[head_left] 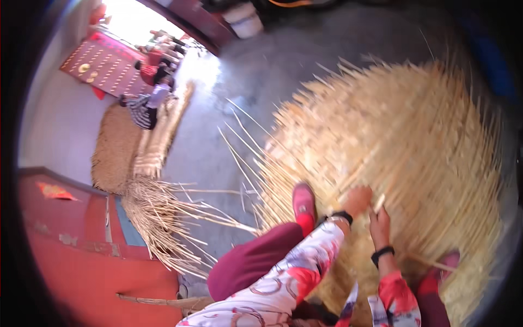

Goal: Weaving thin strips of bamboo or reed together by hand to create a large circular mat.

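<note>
A large woven mat of pale reed strips (381,131) spreads beneath me, its loose strip ends sticking out along the edges. My left hand (357,200) is closed low over the mat; whatever its fingers hold is hidden. Just beside it, my right hand (380,228) pinches the pale end of a reed strip (379,203) between thumb and fingers. The two hands are close together, with dark bands on both wrists. My red shoe (304,200) rests on the mat left of my hands.
A heap of loose reeds (163,223) lies to the left, beside a red cabinet (103,272). Beyond it, other people (147,106) are near a rolled mat (114,147) by a studded red door (103,62). A white bucket (243,20) stands at the far side.
</note>
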Available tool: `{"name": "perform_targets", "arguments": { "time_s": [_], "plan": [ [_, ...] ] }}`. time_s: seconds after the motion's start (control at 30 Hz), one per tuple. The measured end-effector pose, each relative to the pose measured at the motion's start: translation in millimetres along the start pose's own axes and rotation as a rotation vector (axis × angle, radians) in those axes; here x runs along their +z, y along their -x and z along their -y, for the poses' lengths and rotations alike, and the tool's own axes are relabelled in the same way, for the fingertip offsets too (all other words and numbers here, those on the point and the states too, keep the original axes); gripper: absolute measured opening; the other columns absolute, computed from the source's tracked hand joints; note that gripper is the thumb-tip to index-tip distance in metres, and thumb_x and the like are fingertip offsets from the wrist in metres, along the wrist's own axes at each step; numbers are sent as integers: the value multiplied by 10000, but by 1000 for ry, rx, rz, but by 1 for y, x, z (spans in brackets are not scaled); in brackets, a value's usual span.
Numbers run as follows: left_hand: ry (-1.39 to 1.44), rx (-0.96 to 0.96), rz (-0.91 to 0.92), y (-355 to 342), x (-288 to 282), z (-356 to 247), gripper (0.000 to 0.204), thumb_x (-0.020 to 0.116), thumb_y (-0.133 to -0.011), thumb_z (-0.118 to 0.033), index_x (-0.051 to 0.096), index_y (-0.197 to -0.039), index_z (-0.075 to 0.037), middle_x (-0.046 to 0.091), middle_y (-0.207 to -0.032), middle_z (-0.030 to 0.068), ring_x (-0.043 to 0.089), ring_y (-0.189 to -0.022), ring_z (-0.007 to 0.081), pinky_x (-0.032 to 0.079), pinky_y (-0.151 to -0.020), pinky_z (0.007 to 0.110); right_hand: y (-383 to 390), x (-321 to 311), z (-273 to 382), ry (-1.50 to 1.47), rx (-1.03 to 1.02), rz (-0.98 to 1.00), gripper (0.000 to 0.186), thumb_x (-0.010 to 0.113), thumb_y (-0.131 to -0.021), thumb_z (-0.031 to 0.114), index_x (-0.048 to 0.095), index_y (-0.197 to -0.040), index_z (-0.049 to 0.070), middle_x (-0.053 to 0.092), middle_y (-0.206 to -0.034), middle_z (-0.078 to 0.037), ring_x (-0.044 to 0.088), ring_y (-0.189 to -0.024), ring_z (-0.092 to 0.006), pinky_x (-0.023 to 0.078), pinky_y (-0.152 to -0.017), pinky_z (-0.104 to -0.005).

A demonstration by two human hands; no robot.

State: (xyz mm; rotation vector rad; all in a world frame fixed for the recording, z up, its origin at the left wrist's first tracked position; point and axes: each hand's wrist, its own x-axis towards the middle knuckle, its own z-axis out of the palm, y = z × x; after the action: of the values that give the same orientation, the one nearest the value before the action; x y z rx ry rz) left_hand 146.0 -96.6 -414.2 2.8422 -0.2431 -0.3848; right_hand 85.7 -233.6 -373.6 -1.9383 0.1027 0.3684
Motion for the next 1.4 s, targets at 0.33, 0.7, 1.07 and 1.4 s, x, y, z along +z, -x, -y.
{"name": "perform_targets", "arguments": {
  "time_s": [0.33, 0.7, 1.07, 1.4],
  "plan": [
    [249, -171, 40, 10, -45, 16, 249, 538, -777, -166, 610, -955, -8, 642, -979, 206, 606, -944, 386, 491, -792, 454, 3, 18, 9, -73, -90, -13, 249, 520, -894, 70, 540, -1124, -26, 518, -678, -55, 468, -557, -132, 392, -525, -302],
    [-84, -126, -133, -1, -17, -11, 120, 547, -816, -135, 595, -878, -44, 677, -848, 147, 673, -799, 297, 536, -658, 411, 10, 4, 29, -75, -158, -95, 155, 563, -852, 80, 518, -952, -30, 498, -629, -127, 455, -543, -233, 390, -536, -364],
    [259, -49, -85, -4, -32, 1, 165, 579, -747, -137, 617, -798, 16, 646, -817, 225, 640, -757, 380, 506, -654, 440, 4, 6, 23, -79, -120, -86, 141, 565, -833, 66, 517, -916, -37, 505, -642, -138, 471, -566, -242, 401, -556, -379],
    [502, 123, 140, 1, -25, 26, 194, 570, -709, -139, 599, -832, 8, 608, -916, 236, 577, -897, 407, 454, -764, 449, 9, 18, 3, -188, -155, -196, 55, 567, -828, 28, 557, -843, -24, 528, -649, -82, 462, -578, -158, 381, -548, -312]
  ]
}}
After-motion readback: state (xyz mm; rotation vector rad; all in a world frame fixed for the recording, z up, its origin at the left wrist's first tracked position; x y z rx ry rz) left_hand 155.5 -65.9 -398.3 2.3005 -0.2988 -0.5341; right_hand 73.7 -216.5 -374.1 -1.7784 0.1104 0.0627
